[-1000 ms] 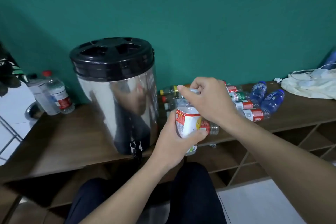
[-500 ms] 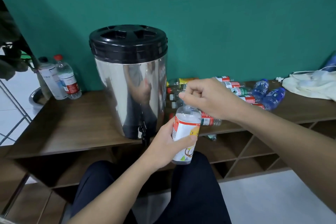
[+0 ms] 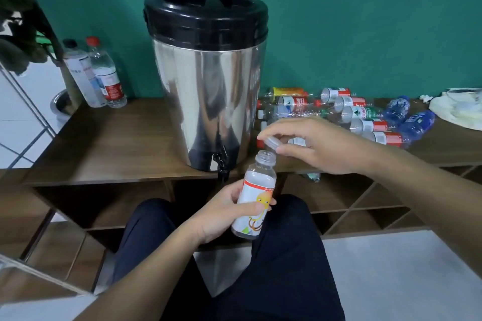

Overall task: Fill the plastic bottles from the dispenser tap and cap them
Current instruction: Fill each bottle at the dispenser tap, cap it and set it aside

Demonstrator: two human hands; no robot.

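My left hand (image 3: pixel 224 212) grips a small clear bottle (image 3: pixel 257 193) with a white, red-edged label, held upright over my lap. Its mouth is uncovered. Just above the mouth, my right hand (image 3: pixel 320 144) pinches the clear cap (image 3: pixel 271 144) between thumb and fingertips, clear of the neck. The steel dispenser (image 3: pixel 206 81) with a black lid stands on the wooden shelf (image 3: pixel 117 148). Its black tap (image 3: pixel 221 164) hangs over the shelf edge, a little left of the bottle.
Several bottles (image 3: pixel 352 117) lie in a heap on the shelf right of the dispenser. Two capped bottles (image 3: pixel 96 73) stand upright at the far left by the green wall. A pale cloth bag (image 3: pixel 461 109) lies at the far right. Open cubbies sit under the shelf.
My right hand has lifted the cap off the bottle's neck. My left hand has lowered the bottle toward my lap, and the view has shifted so the dispenser sits more central.
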